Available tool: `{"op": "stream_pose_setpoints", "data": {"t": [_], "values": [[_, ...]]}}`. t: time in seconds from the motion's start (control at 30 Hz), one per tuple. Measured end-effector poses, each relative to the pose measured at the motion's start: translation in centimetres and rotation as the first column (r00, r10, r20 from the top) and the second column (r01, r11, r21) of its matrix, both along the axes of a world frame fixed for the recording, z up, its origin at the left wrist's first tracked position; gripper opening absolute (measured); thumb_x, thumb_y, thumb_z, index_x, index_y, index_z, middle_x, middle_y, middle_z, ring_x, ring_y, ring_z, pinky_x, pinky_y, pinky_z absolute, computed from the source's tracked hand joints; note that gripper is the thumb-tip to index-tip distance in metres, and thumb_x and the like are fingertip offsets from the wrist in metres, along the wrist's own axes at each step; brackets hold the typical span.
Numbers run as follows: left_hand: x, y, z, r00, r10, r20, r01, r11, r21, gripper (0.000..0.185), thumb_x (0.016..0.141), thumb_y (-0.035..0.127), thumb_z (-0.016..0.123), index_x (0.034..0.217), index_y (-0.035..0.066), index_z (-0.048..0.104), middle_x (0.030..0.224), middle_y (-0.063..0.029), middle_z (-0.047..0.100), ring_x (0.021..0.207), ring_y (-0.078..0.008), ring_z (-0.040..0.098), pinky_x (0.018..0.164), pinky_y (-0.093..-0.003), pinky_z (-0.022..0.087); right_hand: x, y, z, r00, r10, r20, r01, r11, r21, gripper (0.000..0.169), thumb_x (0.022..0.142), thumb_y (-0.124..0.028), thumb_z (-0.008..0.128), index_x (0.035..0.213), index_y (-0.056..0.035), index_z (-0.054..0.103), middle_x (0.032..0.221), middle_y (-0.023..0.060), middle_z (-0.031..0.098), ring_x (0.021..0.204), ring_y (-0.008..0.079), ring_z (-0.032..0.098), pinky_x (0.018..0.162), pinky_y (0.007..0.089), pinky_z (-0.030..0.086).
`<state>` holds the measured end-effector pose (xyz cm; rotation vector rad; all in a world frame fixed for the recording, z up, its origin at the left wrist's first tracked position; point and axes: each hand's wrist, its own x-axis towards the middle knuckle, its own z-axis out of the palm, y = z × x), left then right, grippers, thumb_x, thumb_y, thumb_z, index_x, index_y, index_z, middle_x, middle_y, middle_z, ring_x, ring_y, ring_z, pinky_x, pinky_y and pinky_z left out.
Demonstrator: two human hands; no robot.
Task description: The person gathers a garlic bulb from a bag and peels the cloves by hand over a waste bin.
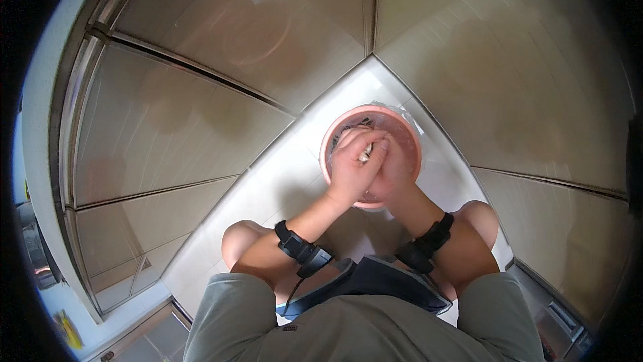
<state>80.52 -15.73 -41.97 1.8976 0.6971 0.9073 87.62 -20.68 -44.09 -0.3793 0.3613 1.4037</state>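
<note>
A round pink plastic bin (413, 136) stands on the white tiled floor, with a clear plastic liner (413, 120) folded over its rim. Over its mouth my left hand (354, 161) and my right hand (394, 168) are cupped together, fingers meeting. A small pale piece (366, 153), partly dark, shows between the left thumb and fingers; what it is cannot be told. My left hand is closed around it, while the right palm presses from the side, mostly turned away from view. Dark marks or scraps show inside the bin behind the fingers.
Glossy beige cabinet panels (166, 121) rise on the left and more panels (502, 96) on the right, meeting in a corner beyond the bin. My bent knees flank my forearms. A yellow item (68, 329) lies at the lower left, past the panel edge.
</note>
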Motion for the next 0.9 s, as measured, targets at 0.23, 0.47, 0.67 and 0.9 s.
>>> {"op": "stream_pose_setpoints", "data": {"t": [0.23,0.47,0.67,0.9], "values": [[-1.1,0.1,-0.3,0.978,-0.061,0.197,0.093,0.983,-0.159,0.043,0.09,0.029,0.048,0.121,0.0,0.049,0.112,-0.0157,0.057,0.106,-0.0254,0.053,0.094,-0.0357,0.04,-0.3,0.2,0.3,0.999,0.038,0.011,-0.039,0.995,0.088,0.027,0.09,-0.025,0.042,0.104,-0.0059,0.054,0.102,0.0066,0.058,0.094,0.0185,0.056,0.086,0.0319,0.046],[0.0,0.4,1.4,0.815,0.288,0.504,0.082,0.802,-0.592,0.053,0.095,0.043,0.033,0.13,0.003,0.037,0.125,-0.0148,0.048,0.114,-0.0237,0.047,0.097,-0.037,0.037,-1.3,0.8,1.9,0.985,-0.145,-0.088,0.141,0.989,-0.053,0.023,0.086,-0.021,0.051,0.1,-0.0034,0.057,0.101,0.01,0.059,0.097,0.0236,0.055,0.09,0.0352,0.044],[0.0,0.8,2.5,0.748,0.391,0.536,0.174,0.664,-0.727,0.051,0.095,0.038,0.032,0.132,0.002,0.034,0.13,-0.015,0.043,0.12,-0.0239,0.043,0.102,-0.0365,0.033,-0.7,0.7,2.8,0.973,-0.204,-0.106,0.194,0.976,-0.095,0.011,0.082,-0.014,0.058,0.088,-0.0052,0.059,0.087,0.0057,0.061,0.084,0.0188,0.058,0.081,0.0304,0.047],[-1.2,1.4,1.5,0.709,0.528,0.468,0.292,0.384,-0.876,0.045,0.094,0.029,0.036,0.128,0.001,0.038,0.127,-0.0154,0.048,0.118,-0.0241,0.047,0.1,-0.0339,0.037,0.1,0.0,2.7,0.965,-0.156,-0.21,0.118,0.976,-0.182,0.006,0.082,-0.015,0.06,0.081,-0.0091,0.059,0.079,0.0014,0.062,0.072,0.0142,0.06,0.061,0.0254,0.05]]}}
